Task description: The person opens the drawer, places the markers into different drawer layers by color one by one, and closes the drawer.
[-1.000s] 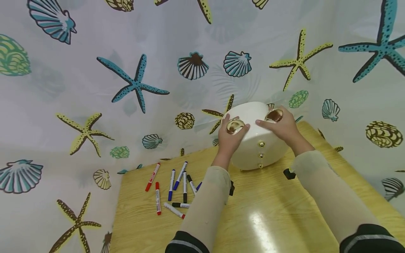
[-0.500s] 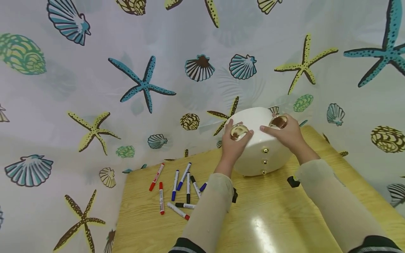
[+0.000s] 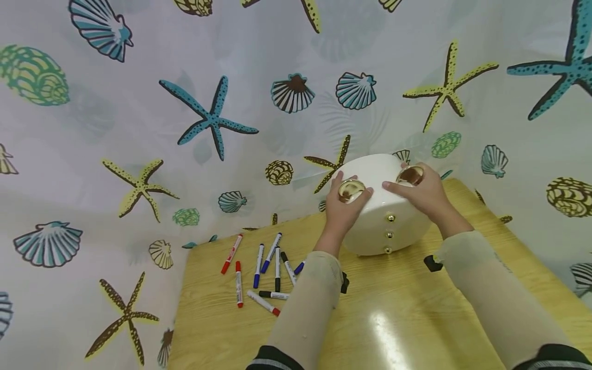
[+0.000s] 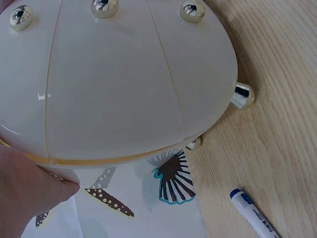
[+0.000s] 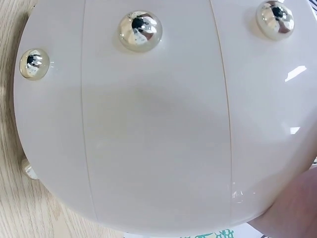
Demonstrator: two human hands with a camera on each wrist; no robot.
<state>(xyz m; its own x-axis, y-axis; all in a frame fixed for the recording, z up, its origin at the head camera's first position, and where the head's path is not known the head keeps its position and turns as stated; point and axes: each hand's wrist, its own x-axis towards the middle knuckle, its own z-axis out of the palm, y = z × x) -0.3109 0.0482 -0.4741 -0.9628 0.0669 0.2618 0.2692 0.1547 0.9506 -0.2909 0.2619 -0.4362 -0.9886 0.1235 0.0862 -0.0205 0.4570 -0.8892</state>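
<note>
A glossy white box (image 3: 365, 228) with rounded sides and several gold ball knobs (image 3: 389, 235) stands on the table. My left hand (image 3: 341, 213) holds it at the top left, thumb and fingers around a round gold fitting (image 3: 350, 190). At the top right, my right hand (image 3: 427, 195) does the same around a matching gold fitting (image 3: 410, 176). A thin yellowish line runs along the rear rim of the box (image 4: 114, 114) in the left wrist view. Thin seams divide the white face (image 5: 153, 134) in the right wrist view. The fingers behind the box are mostly hidden.
Several markers with red, blue and black caps lie left of the box, among them a red marker (image 3: 232, 254) and a blue one (image 3: 258, 265). My left forearm overlaps some of them. A curtain (image 3: 259, 174) printed with shells and starfish hangs behind the wooden table (image 3: 208, 324).
The head view has shifted slightly, so the scene sits further right. Both hands stay on the gold fittings, and the box and markers keep their places.
</note>
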